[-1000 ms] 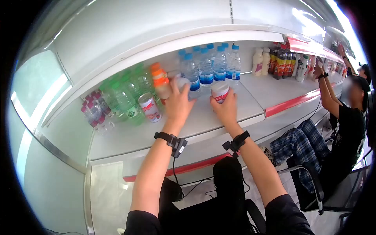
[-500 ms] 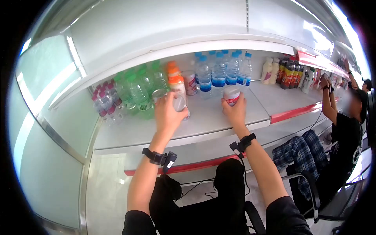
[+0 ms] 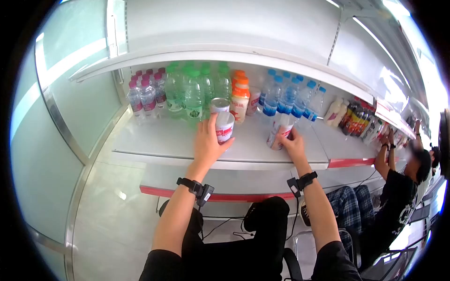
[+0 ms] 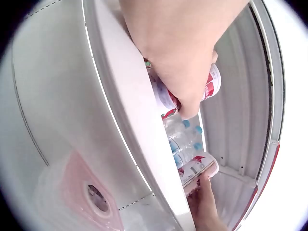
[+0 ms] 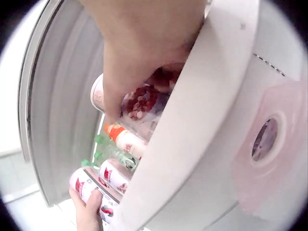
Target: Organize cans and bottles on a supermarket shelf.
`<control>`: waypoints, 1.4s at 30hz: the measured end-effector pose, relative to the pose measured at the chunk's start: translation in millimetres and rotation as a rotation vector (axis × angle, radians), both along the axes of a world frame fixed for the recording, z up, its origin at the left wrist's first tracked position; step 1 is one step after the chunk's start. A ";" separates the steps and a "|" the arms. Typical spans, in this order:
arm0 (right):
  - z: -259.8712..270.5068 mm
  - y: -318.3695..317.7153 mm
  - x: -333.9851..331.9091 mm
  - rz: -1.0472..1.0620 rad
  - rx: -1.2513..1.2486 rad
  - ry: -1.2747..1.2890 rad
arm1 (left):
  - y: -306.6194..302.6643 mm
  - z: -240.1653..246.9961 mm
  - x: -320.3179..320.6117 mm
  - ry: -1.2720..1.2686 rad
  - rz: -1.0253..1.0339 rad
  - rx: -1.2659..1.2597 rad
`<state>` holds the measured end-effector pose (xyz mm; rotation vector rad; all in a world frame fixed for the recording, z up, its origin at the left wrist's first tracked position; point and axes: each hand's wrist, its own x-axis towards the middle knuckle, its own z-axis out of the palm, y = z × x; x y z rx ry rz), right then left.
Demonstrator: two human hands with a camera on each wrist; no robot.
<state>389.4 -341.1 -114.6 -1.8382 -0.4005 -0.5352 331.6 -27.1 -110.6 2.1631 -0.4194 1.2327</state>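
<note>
My left hand (image 3: 207, 143) grips a white-and-red drink can (image 3: 225, 127) by its side, upright near the shelf's front. Right behind that one stands a similar can (image 3: 219, 105), beside the green-capped bottles (image 3: 193, 91). My right hand (image 3: 294, 145) holds another white-and-red can (image 3: 280, 133), thumb and fingers about its lower part, in front of the blue-capped water bottles (image 3: 287, 96). The left wrist view also catches this right-hand can (image 4: 196, 169). Between the hands, farther back, are orange-capped bottles (image 3: 240, 100) and one more can (image 3: 253, 101).
Pink-capped bottles (image 3: 148, 96) fill the shelf's left end. An upper shelf edge (image 3: 234, 52) overhangs the bottles. Pale bottles (image 3: 335, 112) and dark ones (image 3: 358, 122) stand farther right. Another person (image 3: 398, 194) sits at the right, reaching to the shelves.
The left hand has brought its can leftward, in front of the standing can. The right hand has drawn its can nearer the shelf's front. The head view has turned.
</note>
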 end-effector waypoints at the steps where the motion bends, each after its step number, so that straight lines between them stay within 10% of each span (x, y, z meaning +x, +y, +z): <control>1: 4.4 3.3 1.9 0.008 -0.007 -0.010 | -0.6 1.0 -1.0 0.014 -0.002 0.005; 22: -2.2 46.0 -14.5 0.158 -0.563 -0.300 | -2.4 -3.7 -0.2 0.066 -0.062 -0.069; 30: 1.5 45.2 -22.6 0.090 -0.473 -0.181 | 4.1 3.0 0.9 0.039 -0.157 -0.226; 32: 1.8 45.2 -24.9 0.078 -0.418 -0.112 | 12.5 2.1 1.8 0.589 -0.413 -0.129; 35: -0.6 44.7 -20.4 0.118 -0.332 -0.265 | 10.5 1.0 4.2 0.584 -0.659 0.008; 42: 7.2 39.6 -20.5 0.184 -0.284 0.036 | 8.2 -6.1 8.8 0.543 -0.579 0.118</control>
